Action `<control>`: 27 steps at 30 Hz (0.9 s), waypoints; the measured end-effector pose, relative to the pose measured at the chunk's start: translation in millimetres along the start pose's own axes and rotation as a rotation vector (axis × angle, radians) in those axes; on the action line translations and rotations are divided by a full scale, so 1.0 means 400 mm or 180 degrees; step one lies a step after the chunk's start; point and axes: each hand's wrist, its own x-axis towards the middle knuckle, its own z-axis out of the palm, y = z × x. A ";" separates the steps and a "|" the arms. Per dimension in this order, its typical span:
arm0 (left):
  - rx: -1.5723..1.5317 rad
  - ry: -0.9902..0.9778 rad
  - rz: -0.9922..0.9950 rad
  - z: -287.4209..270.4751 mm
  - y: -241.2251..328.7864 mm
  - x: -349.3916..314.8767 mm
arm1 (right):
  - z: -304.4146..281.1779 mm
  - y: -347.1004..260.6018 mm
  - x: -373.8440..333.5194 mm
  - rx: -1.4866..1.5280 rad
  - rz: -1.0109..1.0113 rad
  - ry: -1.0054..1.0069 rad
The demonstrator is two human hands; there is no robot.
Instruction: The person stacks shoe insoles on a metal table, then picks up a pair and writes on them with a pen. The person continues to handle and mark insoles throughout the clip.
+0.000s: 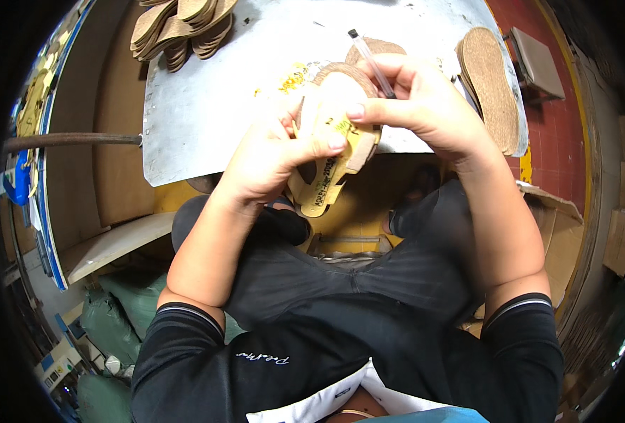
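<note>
In the head view, the left hand [267,158] pinches a yellow template [319,192], thumb on top, over the table's [207,127] near edge. The right hand [425,106] grips a pen [371,58], its thumb against the template. A brown insole [341,67] seems to lie under the template. More insoles [496,84] lie at right.

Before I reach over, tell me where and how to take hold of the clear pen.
Pinch the clear pen across its slim barrel, just below the dark upper end, coming from the far side of the table. That end juts free of the right hand, slanting toward the far left, while the lower part sits in the hand's grasp, so it's probably the easiest stretch.
</note>
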 end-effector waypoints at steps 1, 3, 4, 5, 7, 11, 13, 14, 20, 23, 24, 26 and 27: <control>-0.0032 0.0067 -0.0013 0.001 -0.002 -0.001 | 0.003 0.002 -0.002 -0.0097 -0.0002 -0.0090; -0.0188 0.0095 -0.0060 0.011 0.005 -0.003 | 0.010 0.001 -0.002 -0.0017 0.0013 0.0073; -0.0251 0.0061 -0.0061 0.007 -0.001 0.000 | 0.011 -0.002 -0.003 0.0103 0.0054 0.0076; -0.0316 0.0041 -0.0052 0.005 -0.003 0.001 | 0.012 -0.005 -0.003 0.0218 0.0091 0.0065; -0.0411 0.0066 0.0031 0.008 -0.002 0.000 | 0.021 -0.010 -0.004 0.0452 0.0097 0.0033; -0.0607 0.0050 0.0096 0.013 0.007 0.003 | -0.010 0.028 0.006 0.1300 0.0148 -0.0270; -0.0653 0.0061 0.0047 0.010 0.003 0.003 | -0.006 0.023 0.003 0.1450 0.0268 -0.0127; -0.0676 0.0066 0.0025 0.008 0.002 0.003 | 0.001 0.012 0.001 0.1523 0.0327 -0.0055; -0.0625 0.0032 0.0261 0.018 0.007 -0.007 | 0.023 -0.039 -0.013 0.1483 0.0135 0.0240; -0.0233 0.0183 0.0271 0.004 0.005 -0.025 | -0.015 -0.012 -0.016 0.0986 0.0008 -0.0208; -0.0226 0.0177 0.0294 0.003 0.007 -0.025 | -0.017 -0.011 -0.016 0.0940 -0.0040 -0.0183; -0.0221 0.0171 0.0315 0.007 0.007 -0.029 | -0.013 -0.016 -0.018 0.0863 -0.0118 -0.0132; -0.0321 0.0135 0.0378 0.008 0.003 -0.024 | -0.010 -0.016 -0.016 0.0971 -0.0163 -0.0081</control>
